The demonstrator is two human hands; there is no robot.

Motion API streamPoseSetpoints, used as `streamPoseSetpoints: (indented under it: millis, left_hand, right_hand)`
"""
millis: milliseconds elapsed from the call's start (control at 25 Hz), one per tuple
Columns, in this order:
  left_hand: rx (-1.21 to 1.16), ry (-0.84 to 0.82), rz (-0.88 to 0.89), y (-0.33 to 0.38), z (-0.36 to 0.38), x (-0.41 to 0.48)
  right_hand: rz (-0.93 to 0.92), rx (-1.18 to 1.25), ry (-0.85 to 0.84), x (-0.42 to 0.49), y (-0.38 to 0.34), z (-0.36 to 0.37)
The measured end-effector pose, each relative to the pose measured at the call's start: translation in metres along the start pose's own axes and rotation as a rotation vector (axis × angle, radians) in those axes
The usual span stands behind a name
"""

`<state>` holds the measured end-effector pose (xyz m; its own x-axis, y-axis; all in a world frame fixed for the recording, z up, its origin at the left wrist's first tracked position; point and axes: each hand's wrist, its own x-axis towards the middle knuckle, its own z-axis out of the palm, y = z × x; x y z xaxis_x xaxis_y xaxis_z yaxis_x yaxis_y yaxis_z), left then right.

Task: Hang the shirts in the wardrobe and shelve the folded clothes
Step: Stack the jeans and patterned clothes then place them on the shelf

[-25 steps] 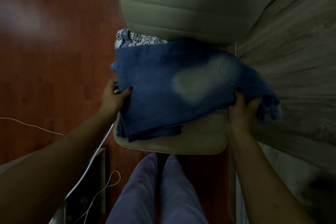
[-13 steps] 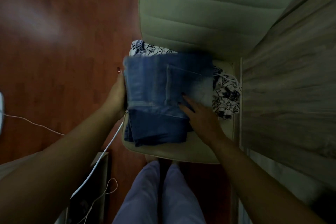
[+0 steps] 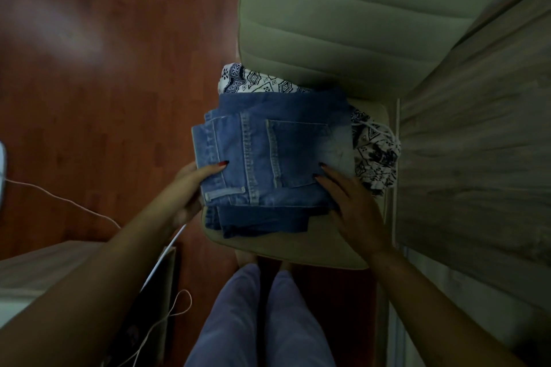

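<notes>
Denim sits square in front of me: the folded jeans (image 3: 268, 164) lie on the chair seat (image 3: 298, 250), on top of a black-and-white patterned garment (image 3: 375, 155) that pokes out behind them and to the right. My left hand (image 3: 193, 185) has the bundle's left edge pinched, thumb on top near the belt loop and the other fingers tucked out of sight underneath. My right hand (image 3: 351, 205) lies flat on the near right corner, fingers straight, pressing down and gripping nothing. So the jeans are bracketed side to side between my two hands, both equally close, with the near edge facing my legs. To lift the bundle whole, I judge the right fingers must slide under their side as the left ones have, or the layers could slump open. A wood-grain panel (image 3: 477, 158) stands just to the right of the chair.
</notes>
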<state>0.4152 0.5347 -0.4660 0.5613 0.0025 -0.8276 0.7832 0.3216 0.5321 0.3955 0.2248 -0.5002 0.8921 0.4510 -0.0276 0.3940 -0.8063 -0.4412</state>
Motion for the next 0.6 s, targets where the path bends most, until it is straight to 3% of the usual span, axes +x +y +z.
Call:
streamPoseSetpoints:
  millis: [200,280,400,520,600]
  left_hand:
    - [-0.040,0.011,0.010,0.005,0.005,-0.011]
    - [-0.044,-0.017,0.066,0.022,0.005,-0.018]
    - [-0.059,0.094,0.120,0.053,-0.033,-0.028]
    - [0.098,0.222,0.120,0.073,-0.078,-0.031]
    - [0.165,0.222,0.119,0.075,-0.078,-0.039]
  right_hand:
    - [0.461,0.013,-0.116,-0.010,0.007,0.019]
    - [0.409,0.058,-0.068,-0.007,-0.001,0.015]
    - [0.279,0.120,0.002,0.005,-0.038,0.008]
    - [0.246,0.101,-0.109,0.018,-0.079,0.021]
    - [0.269,0.022,-0.208,0.022,-0.087,0.037]
